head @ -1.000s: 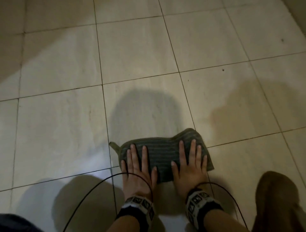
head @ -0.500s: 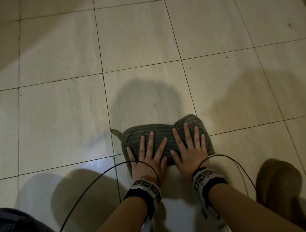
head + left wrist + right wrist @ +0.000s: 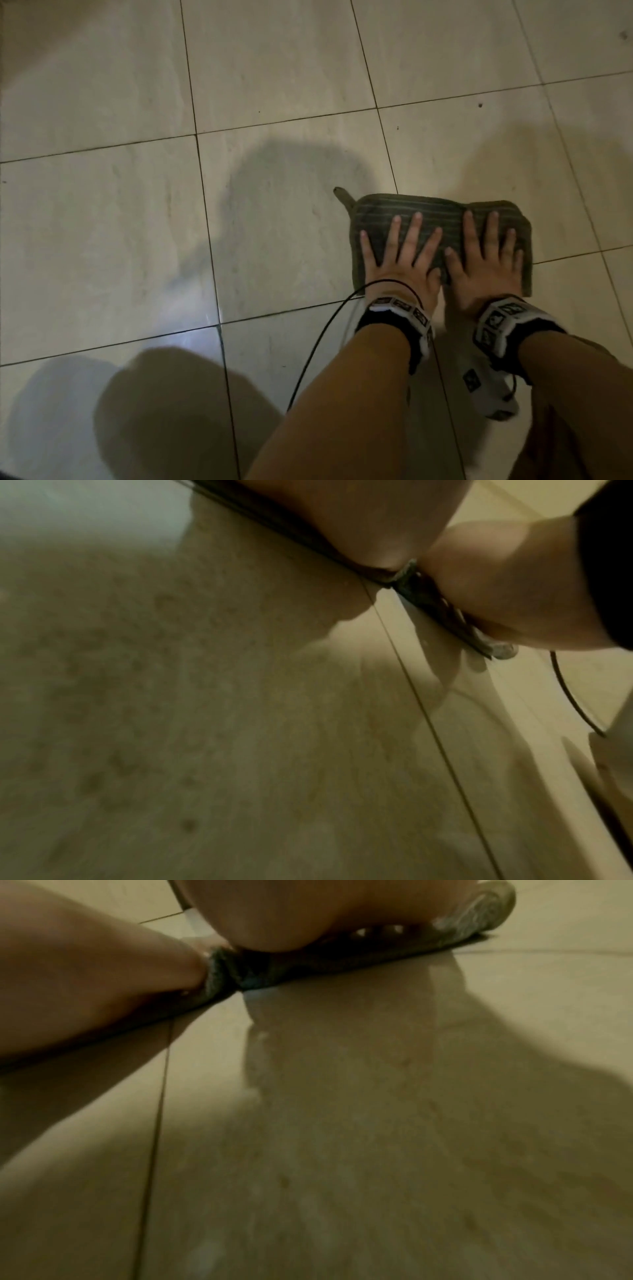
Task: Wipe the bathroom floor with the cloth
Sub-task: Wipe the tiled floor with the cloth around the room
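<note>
Dark striped cloth (image 3: 442,219) is laid flat on tiled floor (image 3: 102,240), across grout line. Left hand (image 3: 399,267) and right hand (image 3: 486,263) are pressed side by side on cloth, fingers straight and spread wide. Nothing is gripped.

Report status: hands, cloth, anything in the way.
Left hand and right hand flat, fingers spread, pressing the cloth. Cloth flat on the tiled floor. Black cable trails beside the left wrist; nothing ahead.
</note>
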`<control>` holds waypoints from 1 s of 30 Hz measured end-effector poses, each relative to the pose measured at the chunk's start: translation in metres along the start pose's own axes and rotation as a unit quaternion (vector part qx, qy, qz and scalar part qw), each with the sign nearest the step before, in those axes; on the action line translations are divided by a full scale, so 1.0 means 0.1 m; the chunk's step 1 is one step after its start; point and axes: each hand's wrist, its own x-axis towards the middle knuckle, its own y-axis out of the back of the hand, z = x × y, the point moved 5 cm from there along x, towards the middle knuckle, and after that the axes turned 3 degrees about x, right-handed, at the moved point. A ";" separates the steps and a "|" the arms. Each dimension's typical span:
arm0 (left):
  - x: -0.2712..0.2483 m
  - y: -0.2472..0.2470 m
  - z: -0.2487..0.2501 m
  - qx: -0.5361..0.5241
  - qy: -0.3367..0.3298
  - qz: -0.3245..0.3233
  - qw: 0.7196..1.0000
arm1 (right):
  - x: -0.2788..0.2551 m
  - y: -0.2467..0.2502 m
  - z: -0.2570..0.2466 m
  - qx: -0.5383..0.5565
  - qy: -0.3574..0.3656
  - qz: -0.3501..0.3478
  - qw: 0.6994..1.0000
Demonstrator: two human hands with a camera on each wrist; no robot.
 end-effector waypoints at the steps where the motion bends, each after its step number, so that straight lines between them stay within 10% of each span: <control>1: -0.01 0.01 -0.02 0.000 -0.001 0.005 1.000 | -0.01 0.01 -0.02 -0.001 -0.007 -0.002 1.000; 14: -1.01 0.05 -2.19 -0.021 0.245 0.015 0.969 | -0.82 -0.67 -2.30 0.043 0.200 -0.001 0.979; 30: -1.44 -0.59 -1.02 -0.010 0.129 0.027 0.991 | -1.23 -0.78 -1.15 0.005 0.211 -0.033 0.977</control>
